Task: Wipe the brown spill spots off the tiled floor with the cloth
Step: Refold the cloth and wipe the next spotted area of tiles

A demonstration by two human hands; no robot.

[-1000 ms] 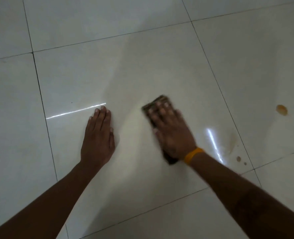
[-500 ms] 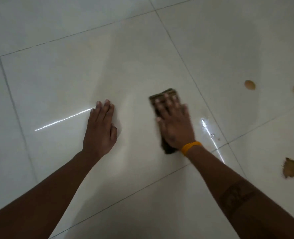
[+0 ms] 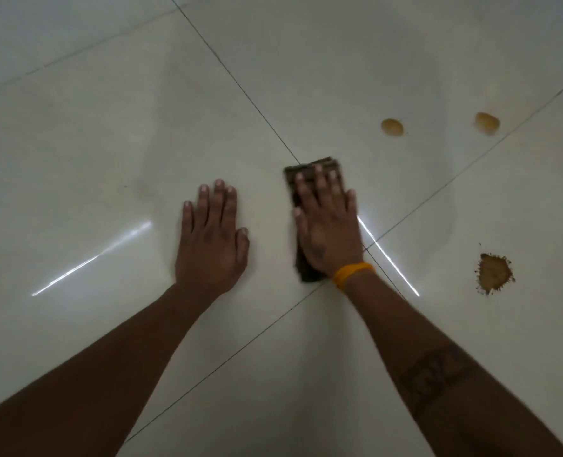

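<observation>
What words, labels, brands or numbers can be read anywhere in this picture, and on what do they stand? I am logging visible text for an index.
No readable text anywhere.
Dark band on the right forearm: it may hold letters or a pattern, but is too blurred to read.
Yellow wristband above the right hand: no print shows.
Cloth, floor tiles, brown spots and left hand: nothing written on them.

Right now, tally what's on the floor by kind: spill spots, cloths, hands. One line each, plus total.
Brown spill spots on the pale tiled floor: 3 (round spot, round spot, splattered blotch)
Dark brown folded cloth: 1, under the right hand
Hands flat on the floor: 2, counting the left hand
Total: 6
</observation>
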